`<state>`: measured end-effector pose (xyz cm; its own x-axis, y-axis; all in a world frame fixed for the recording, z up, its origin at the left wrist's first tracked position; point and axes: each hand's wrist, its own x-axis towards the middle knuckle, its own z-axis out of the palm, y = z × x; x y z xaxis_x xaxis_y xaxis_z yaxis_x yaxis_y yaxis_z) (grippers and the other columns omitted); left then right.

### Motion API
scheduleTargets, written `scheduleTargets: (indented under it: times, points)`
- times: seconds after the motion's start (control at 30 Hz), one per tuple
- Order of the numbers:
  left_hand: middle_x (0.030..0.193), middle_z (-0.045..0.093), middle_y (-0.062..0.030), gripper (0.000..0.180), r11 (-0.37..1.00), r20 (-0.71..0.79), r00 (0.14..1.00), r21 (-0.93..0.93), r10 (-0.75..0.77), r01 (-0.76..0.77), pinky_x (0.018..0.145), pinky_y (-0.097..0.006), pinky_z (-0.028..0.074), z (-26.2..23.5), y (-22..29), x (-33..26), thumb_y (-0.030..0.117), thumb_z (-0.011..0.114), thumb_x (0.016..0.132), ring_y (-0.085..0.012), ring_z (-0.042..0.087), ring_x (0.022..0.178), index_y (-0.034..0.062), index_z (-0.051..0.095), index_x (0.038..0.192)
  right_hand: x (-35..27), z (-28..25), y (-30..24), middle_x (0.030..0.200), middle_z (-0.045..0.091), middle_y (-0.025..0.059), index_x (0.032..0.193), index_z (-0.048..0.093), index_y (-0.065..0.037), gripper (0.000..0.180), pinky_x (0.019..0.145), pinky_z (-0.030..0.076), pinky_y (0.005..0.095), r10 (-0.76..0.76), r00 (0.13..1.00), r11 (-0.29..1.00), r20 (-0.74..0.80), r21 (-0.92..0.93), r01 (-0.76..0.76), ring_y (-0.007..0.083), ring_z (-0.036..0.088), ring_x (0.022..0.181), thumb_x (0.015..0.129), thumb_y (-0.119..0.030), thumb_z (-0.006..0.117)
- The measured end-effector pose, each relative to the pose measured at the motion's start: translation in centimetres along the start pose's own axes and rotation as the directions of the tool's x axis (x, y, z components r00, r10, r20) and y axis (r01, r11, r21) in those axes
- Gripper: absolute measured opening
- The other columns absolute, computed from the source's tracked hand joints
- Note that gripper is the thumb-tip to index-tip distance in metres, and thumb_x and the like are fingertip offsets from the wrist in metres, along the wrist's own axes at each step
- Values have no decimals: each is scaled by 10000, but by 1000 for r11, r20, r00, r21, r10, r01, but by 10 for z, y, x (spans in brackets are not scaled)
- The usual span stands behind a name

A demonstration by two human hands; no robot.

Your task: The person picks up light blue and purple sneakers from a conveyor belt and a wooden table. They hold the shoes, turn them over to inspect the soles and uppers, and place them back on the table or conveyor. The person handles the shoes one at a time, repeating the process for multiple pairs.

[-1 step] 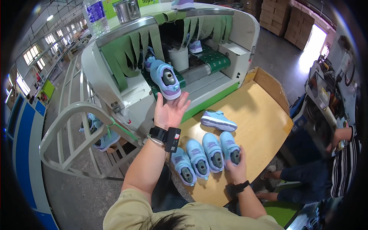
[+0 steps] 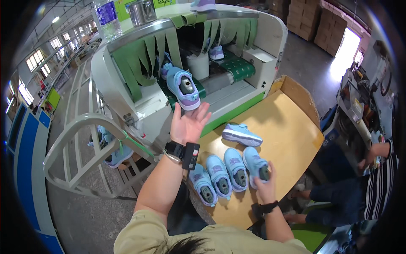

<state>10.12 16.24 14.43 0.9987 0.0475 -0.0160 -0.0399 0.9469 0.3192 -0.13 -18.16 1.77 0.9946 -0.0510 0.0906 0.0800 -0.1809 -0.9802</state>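
Observation:
My left hand [image 2: 188,127] is palm up with its fingers spread, just under the heel of a light blue and purple shoe [image 2: 184,89]. That shoe sits heel outward on the machine's left green conveyor; whether my fingertips touch it I cannot tell. On the table, my right hand [image 2: 266,186] grips the heel of the rightmost blue shoe [image 2: 255,164], thumb on one side and fingers on the other. Left of it stand more blue shoes in a row: one next to it [image 2: 235,168], then another [image 2: 218,177], then the leftmost [image 2: 202,185]. Dark lasts fill their openings.
Behind the row, another blue shoe [image 2: 242,134] lies tilted, sole showing, on the wooden table [image 2: 281,122]. The white machine [image 2: 270,42] has green strip curtains and a shoe on its right belt [image 2: 241,67]. A metal rack [image 2: 80,122] stands left; a person in stripes [image 2: 380,186] is at right.
The rightmost shoe's heel has turned slightly to the right, with my right hand moving along with it. My left hand is nearly where it was.

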Motion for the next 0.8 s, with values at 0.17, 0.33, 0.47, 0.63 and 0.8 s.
scheduleTargets:
  times: [0.17,0.33,0.47,0.63,0.8]
  points:
    - [1533,461,-203,675,882,-62,990,449,-128,142,1164,-477,381,16,-13,-44,497,413,1073,-334,478,1397,2,345,1526,46,-38,-75,1342,537,129,1477,386,-55,647,1034,457,322,103,994,965,-47,248,-88,201,565,1216,888,-90,652]
    - [1494,483,-233,663,-269,180,934,925,-309,-268,1118,-527,373,-55,-74,-126,459,621,970,-402,469,1372,108,452,1506,188,33,-182,1358,484,130,1444,386,-77,647,960,505,340,-397,913,869,-95,280,407,221,569,1190,912,-181,739]
    - [1538,412,-216,661,-746,307,905,518,-295,-419,1080,-648,340,-49,-111,-158,521,619,938,-403,461,1371,184,487,1490,331,100,-203,1347,564,218,1419,468,-73,644,1015,482,421,-572,817,792,68,-213,572,365,627,1151,854,-200,749]
    - [1496,469,-199,649,-702,286,901,565,-326,-434,1023,-487,421,-49,-102,-150,502,629,932,-392,466,1363,201,496,1491,342,154,-157,1488,444,310,1601,222,-347,799,1049,474,474,-434,881,684,187,-568,457,462,546,1269,945,-272,672]
    - [1495,473,-186,653,-694,257,908,586,-330,-418,1030,-480,422,-48,-108,-149,488,631,922,-387,463,1365,197,496,1491,259,87,-49,1527,408,319,1597,209,-33,1051,1168,350,410,-108,781,731,615,-483,481,410,439,1410,839,-450,806]
